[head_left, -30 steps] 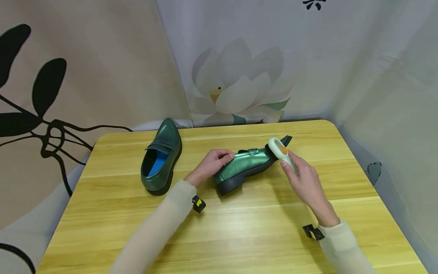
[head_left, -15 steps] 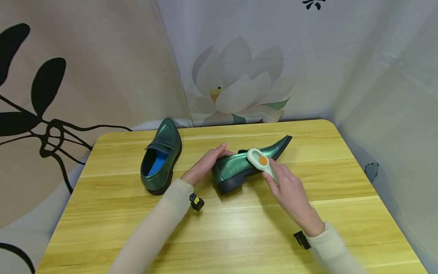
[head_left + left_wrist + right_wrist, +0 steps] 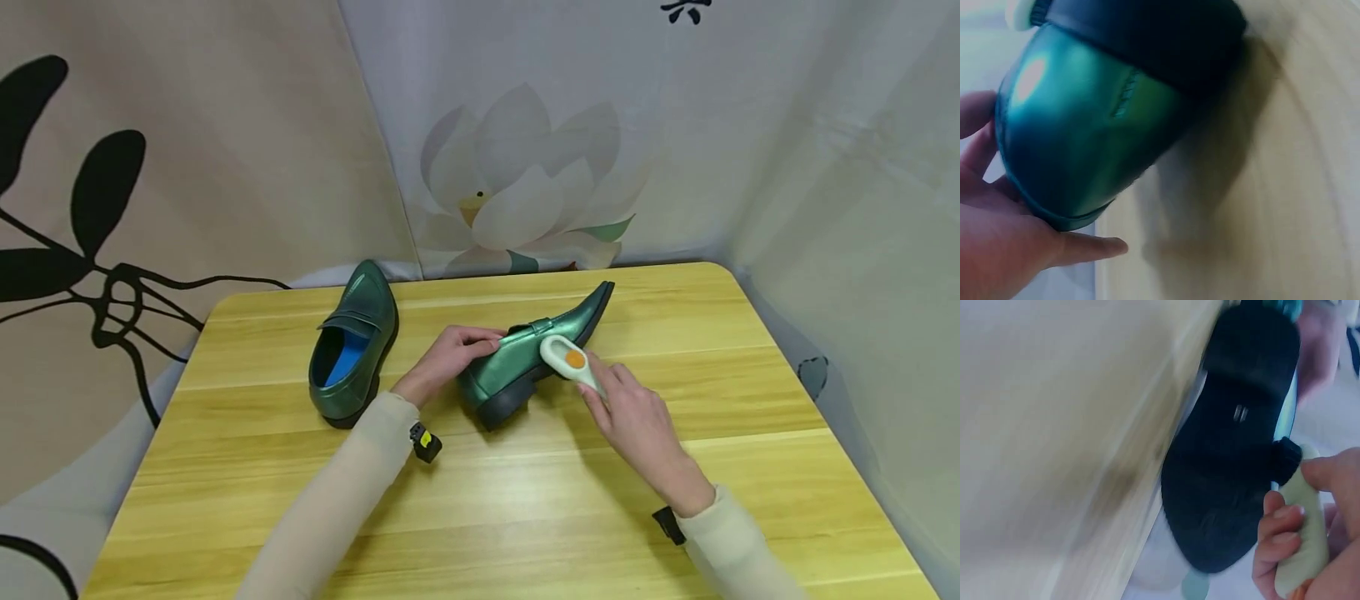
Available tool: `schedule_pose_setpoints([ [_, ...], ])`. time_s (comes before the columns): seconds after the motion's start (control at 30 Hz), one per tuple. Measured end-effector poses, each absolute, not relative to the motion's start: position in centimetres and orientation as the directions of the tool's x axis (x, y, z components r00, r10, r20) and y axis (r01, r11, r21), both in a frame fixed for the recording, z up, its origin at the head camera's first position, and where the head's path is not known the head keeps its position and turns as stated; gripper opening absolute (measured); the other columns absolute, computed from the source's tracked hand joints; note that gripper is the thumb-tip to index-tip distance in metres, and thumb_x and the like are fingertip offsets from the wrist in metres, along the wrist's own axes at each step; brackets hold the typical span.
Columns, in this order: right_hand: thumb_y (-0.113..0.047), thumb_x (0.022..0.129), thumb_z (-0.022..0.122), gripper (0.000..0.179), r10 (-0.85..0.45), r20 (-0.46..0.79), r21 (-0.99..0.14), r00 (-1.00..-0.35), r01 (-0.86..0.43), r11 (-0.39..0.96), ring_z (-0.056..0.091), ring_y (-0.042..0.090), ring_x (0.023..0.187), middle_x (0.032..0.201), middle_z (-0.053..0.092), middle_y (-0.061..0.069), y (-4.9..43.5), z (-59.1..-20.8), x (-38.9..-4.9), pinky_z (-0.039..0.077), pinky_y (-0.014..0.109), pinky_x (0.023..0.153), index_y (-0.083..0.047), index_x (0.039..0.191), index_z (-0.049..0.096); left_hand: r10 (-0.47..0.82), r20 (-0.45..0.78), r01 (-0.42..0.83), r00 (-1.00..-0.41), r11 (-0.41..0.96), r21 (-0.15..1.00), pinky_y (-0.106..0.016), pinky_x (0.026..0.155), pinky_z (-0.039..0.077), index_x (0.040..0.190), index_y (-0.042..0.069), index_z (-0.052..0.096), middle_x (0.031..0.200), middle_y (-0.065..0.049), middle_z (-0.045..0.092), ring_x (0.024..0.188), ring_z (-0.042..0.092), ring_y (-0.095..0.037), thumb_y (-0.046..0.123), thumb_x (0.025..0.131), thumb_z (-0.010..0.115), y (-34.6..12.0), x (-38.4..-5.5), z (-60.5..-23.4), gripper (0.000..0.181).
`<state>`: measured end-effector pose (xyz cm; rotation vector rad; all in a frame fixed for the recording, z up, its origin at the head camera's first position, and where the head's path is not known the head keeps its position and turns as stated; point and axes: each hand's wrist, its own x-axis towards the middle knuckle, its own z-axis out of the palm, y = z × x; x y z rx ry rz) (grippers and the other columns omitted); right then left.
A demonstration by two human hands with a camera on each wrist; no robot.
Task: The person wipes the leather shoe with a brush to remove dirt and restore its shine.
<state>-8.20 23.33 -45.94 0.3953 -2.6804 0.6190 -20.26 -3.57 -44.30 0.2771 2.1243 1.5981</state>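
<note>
In the head view, my left hand (image 3: 455, 354) grips a shiny green loafer (image 3: 506, 367) by its opening near the heel. The shoe is tilted, its toe raised and pointing to the back right. The left wrist view shows the heel end (image 3: 1085, 125) close up, with fingers at the collar. My right hand (image 3: 637, 421) holds a small white-handled brush (image 3: 562, 357) with an orange spot, its head against the loafer's near side. Dark bristles (image 3: 1286, 461) meet the upper just beside the black sole (image 3: 1229, 456) in the right wrist view.
A second green loafer (image 3: 352, 342) with a blue insole stands upright at the left, toe towards the back. Both lie on a wooden table (image 3: 480, 517) with rounded back corners. A printed curtain (image 3: 525, 167) hangs right behind the table's back edge.
The brush has moved from the toe back to the shoe's middle. My left hand has shifted its hold, and the loafer's toe has swung leftward and away, its sole turning more into view.
</note>
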Motion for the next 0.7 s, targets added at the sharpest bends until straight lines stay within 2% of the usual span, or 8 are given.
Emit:
schedule_pose_setpoints([
  [0.17,-0.020,0.100,0.070,0.050,-0.153,0.405,-0.400,-0.901,-0.325,0.857,0.051,0.021,0.059,0.096,0.065,0.017,23.7,-45.8,-8.7,0.044,0.036,0.047,0.000,0.144,0.057,0.441,-0.212,-0.096,-0.872,0.271,0.958,-0.044,0.118,0.033,0.125,0.002,0.074,0.147,-0.006,0.060,0.145,0.045,-0.025,0.019,0.103,0.064,-3.7,-20.2,-44.6,0.030],
  [0.43,-0.023,0.099,0.072,0.053,-0.363,0.393,-0.366,-0.845,-0.506,0.781,0.043,0.009,0.059,0.085,0.056,0.005,19.9,-45.8,-7.2,0.039,0.024,0.048,-0.002,0.145,0.057,0.481,-0.176,-0.065,-0.859,0.237,0.969,-0.044,0.119,0.033,0.125,0.000,0.074,0.147,-0.007,0.060,0.144,0.047,-0.026,0.015,0.103,0.063,-3.5,-20.0,-44.5,0.029],
  [0.53,-0.023,0.098,0.073,0.053,-0.337,0.380,-0.371,-0.861,-0.476,0.798,0.044,0.010,0.058,0.086,0.057,0.006,20.4,-45.7,-7.4,0.039,0.025,0.048,-0.003,0.145,0.057,0.486,-0.180,-0.062,-0.855,0.249,0.966,-0.044,0.119,0.034,0.127,0.001,0.073,0.146,-0.006,0.061,0.143,0.047,-0.026,0.015,0.103,0.063,-3.4,-19.9,-44.4,0.029],
  [0.7,-0.020,0.102,0.067,0.050,-0.205,0.356,-0.441,-0.912,-0.357,0.824,0.048,0.016,0.061,0.091,0.063,0.012,23.2,-45.7,-8.7,0.040,0.030,0.050,-0.001,0.147,0.055,0.472,-0.197,-0.076,-0.859,0.264,0.962,-0.045,0.118,0.035,0.130,0.003,0.072,0.147,-0.005,0.060,0.145,0.045,-0.025,0.016,0.104,0.063,-3.5,-19.7,-44.3,0.030],
])
